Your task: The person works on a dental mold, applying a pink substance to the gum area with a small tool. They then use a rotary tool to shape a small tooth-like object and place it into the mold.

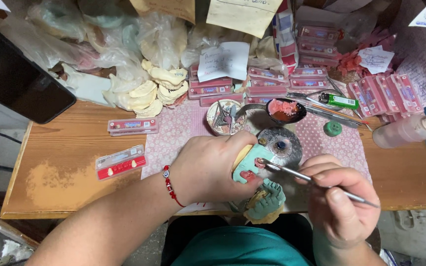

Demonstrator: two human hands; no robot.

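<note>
My left hand (208,167) grips a pale green dental cast (250,165) with pink wax on it, held over the table's front edge. My right hand (338,197) holds a thin metal wax tool (311,178) like a pen, its tip touching the pink wax on the cast. Just below the cast sits a second green cast with teeth (268,199). A red bead bracelet (170,185) circles my left wrist.
On the wooden table (65,167) lie a round metal burner (283,146), a dark spoon-like dish of pink wax (285,110), a small bowl of tools (225,117), a green lighter (338,101), a bottle (405,130), several flat tooth-card boxes (120,161), plaster casts (156,88) and a dark phone (18,79).
</note>
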